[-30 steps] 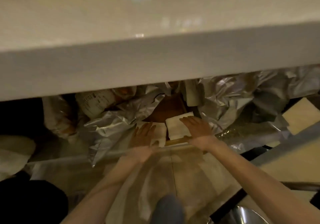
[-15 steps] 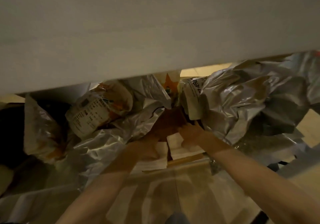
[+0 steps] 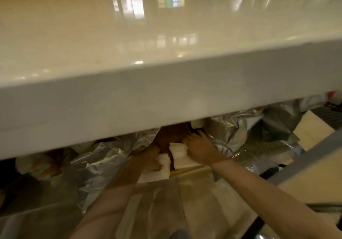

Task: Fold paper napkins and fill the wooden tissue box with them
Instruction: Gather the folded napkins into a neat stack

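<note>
Two stacks of white paper napkins lie on a low shelf under the counter. My left hand (image 3: 150,158) is in shadow and curls round the left napkin stack (image 3: 163,167). My right hand (image 3: 200,149) grips the far end of the right napkin stack (image 3: 178,154), fingers bent over its top. Behind both stacks sits a brown object (image 3: 170,137), too dim to identify. No wooden tissue box is recognisable.
A thick white counter edge (image 3: 166,98) overhangs the shelf and hides its back. Crumpled silver foil bags (image 3: 103,157) crowd the left, and more foil bags (image 3: 238,129) crowd the right. A wooden shelf lip (image 3: 190,170) runs in front of the stacks. A pale board (image 3: 311,133) lies at right.
The view has tilted up, so the counter covers more of the shelf. Both hands have drawn back from the brown object and now close on the napkin stacks.
</note>
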`<state>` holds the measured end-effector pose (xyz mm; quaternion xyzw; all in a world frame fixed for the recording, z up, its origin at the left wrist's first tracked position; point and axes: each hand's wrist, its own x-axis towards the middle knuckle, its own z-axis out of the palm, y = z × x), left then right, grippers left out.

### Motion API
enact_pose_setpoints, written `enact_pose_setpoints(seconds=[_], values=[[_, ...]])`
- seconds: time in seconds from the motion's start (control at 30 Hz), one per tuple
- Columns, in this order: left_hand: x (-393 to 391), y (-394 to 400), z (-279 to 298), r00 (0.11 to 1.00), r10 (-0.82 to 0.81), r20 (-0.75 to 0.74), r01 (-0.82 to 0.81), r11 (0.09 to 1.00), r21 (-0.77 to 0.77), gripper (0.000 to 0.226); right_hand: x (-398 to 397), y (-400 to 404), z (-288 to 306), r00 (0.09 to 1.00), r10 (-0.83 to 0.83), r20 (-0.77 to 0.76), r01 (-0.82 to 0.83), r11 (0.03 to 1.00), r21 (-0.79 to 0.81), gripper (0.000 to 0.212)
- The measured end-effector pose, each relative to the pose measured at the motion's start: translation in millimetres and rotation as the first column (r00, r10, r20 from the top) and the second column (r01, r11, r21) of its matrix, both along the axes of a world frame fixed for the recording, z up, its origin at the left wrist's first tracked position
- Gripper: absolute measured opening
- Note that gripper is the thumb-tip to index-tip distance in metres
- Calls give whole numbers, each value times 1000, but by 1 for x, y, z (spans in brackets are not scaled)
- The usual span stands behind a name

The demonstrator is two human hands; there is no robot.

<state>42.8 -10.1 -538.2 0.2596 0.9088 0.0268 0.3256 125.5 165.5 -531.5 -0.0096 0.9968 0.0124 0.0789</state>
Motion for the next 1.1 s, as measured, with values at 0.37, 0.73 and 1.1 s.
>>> enact_pose_setpoints(seconds=[0.37,0.73,1.1], values=[[72,-16,96,977,-120,-175,136,987,80,48,77,0,95,995,-56,-83,45,991,-122,36],[142,-69,260,961,-179,209,94,927,363,27,171,-16,273,984,-18,180,98,891,-443,17],[160,-102,442,913,-245,326,76,888,454,46,185,-26,430,992,76,98,3,777,-630,24]])
